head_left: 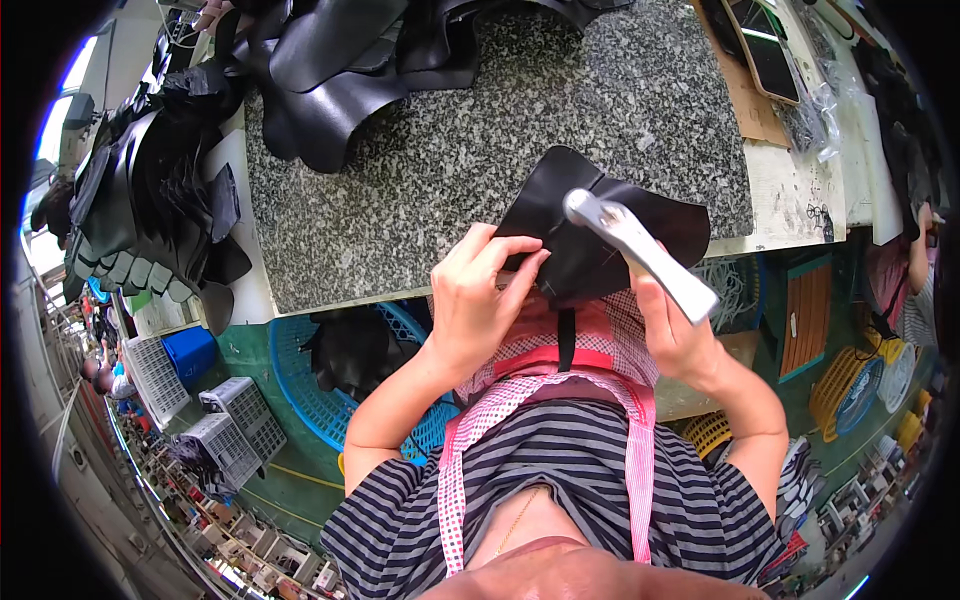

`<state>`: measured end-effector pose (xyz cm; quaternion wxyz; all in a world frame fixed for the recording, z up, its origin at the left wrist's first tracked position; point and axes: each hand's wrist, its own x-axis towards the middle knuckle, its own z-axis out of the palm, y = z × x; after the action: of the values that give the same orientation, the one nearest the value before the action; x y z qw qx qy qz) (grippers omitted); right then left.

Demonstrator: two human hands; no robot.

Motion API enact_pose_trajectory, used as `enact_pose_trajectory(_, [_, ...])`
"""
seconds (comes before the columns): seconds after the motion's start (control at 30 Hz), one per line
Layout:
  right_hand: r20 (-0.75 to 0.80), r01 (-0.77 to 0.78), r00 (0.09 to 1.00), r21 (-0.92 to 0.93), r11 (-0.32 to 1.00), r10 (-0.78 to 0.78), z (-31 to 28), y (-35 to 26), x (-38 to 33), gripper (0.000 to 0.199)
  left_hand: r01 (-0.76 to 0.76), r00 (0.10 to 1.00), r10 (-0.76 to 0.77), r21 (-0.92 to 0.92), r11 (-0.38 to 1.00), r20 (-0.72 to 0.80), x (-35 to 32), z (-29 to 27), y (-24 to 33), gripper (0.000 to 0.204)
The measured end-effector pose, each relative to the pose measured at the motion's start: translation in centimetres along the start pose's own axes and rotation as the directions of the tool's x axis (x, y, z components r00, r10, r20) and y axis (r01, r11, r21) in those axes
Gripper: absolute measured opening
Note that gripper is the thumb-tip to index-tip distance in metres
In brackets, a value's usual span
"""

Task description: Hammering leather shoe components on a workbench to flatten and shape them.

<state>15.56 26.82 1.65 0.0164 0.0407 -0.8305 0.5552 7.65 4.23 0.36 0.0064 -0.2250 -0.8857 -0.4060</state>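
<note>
A black leather piece [650,215] with a seam down its middle lies at the near edge of the speckled stone tabletop [420,190], partly overhanging it. My left hand [478,290] is closed at the piece's left side, thumb and forefinger pinching its edge. A silvery metal hammer [655,262] is in my right hand [680,335], its round head raised above the leather near the seam. The hammer covers part of the leather, and some fingers of my right hand are hidden behind its handle.
Black leather pieces [335,70] are heaped at the far left, with another stack [130,200] beside the stone. A phone [765,50] lies on cardboard at the far right. Below the table are a blue basket [290,375], grey crates [240,430] and a yellow basket [838,390]. Another person's arm [918,250] shows at right.
</note>
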Motion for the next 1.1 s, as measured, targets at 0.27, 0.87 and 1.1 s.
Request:
enact_pose_trajectory(0.27, [0.207, -0.174, 0.956, -0.166, 0.971, 0.207, -1.0, 0.0, -1.3, 0.023, 0.092, 0.977, -0.075, -0.075, 0.993, 0.2, 2.5, -2.0, -0.1, 0.019])
enact_pose_trajectory(0.87, [0.225, -0.106, 0.962, -0.224, 0.969, 0.157, -4.3, -3.9, 3.0, 0.019, 0.066, 0.953, -0.045, -0.06, 0.996, 0.301, 3.2, -2.2, -0.7, 0.021])
enact_pose_trajectory(1.1, [0.278, -0.055, 0.949, -0.324, 0.944, 0.151, -2.7, -3.1, 3.2, 0.022, 0.047, 0.942, -0.028, -0.049, 0.998, 0.334, 3.6, -2.4, -0.9, 0.022])
